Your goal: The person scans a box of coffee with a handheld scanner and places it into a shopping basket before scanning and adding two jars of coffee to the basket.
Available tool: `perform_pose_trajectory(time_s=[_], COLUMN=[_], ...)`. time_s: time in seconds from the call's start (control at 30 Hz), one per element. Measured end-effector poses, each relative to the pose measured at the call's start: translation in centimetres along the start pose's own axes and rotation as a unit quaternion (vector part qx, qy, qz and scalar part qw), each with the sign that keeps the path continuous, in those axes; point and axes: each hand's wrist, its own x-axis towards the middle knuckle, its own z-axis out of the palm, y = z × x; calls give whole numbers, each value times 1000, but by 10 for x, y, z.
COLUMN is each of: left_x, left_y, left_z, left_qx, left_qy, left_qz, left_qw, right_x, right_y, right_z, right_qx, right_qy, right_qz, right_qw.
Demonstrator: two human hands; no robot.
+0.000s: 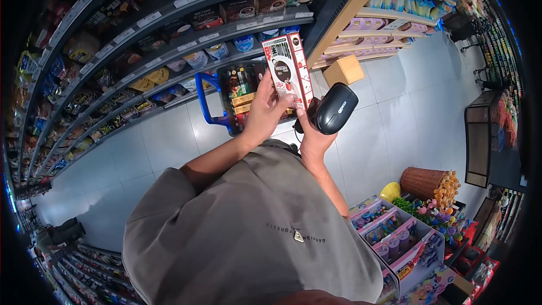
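A white and red Nescafé coffee box (287, 70) is held up in front of me, tilted, its printed front facing me. My left hand (262, 112) grips it by its lower left part, thumb across the front. Wrapped around a black handheld barcode scanner (337, 107) is my right hand (317, 144), its thumb close to the bottom corner of the box. The scanner's rounded head points up and to the right. Beneath my hands stands a dark cart or crate with a blue handle (204, 101), loaded with packaged goods (240, 86).
Curved grey shelves (186, 36) of packaged food and price tags run along the left and ahead. A cardboard box (344, 71) sits on the tiled floor by a wooden-framed shelf (350, 14). Behind right are a toy display (389, 231) and a wicker basket (420, 185).
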Motion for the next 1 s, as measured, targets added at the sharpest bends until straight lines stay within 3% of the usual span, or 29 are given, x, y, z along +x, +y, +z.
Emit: perform_pose_trajectory(time_s=[0.3,0.43,0.5,0.53,0.77,1.0], left_x=[-1,-6,-7,-7,-7,-8], left_y=[-10,-2,5,-4,-11,-16], left_z=[-9,-6,-3,-10,-4,-3], left_qx=[53,-32,-211,-234,-283,-271], left_qy=[-23,5,3,-15,-86,-120], left_qz=[-11,-58,-94,-97,-34,-26], left_qw=[998,998,973,967,955,955], right_x=[-6,-9,-8,-7,4,12], right_y=[15,11,9,12,3,5], right_z=[3,2,-4,-5,-4,-17], right_qx=[-75,-19,-18,-17,-49,-10], right_qy=[-51,-106,-111,-104,-52,-81], right_qz=[-96,-47,15,8,37,94], right_qw=[991,993,994,994,997,992])
